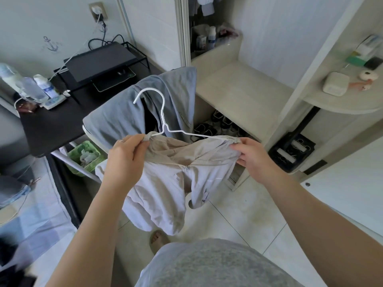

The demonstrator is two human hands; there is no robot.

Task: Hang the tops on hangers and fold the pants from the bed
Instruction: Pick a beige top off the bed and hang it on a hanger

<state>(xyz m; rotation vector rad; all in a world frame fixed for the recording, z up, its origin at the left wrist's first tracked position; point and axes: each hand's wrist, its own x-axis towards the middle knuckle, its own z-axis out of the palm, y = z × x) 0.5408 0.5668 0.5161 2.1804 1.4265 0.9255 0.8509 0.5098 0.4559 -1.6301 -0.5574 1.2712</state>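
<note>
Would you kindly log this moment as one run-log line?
step: fitting beige top onto white hanger | left hand: pinches top | right hand: grips top | status: not yet hung

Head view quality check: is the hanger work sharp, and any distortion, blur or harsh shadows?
Head view, centre: soft, even daylight, no hard shadows; the white wire hanger, the beige zip-up top, left hand and right hand are sharp. Head view, edges: wide-angle bending tilts the cream wardrobe upright; the dark bottom-left corner is smeared.
</note>
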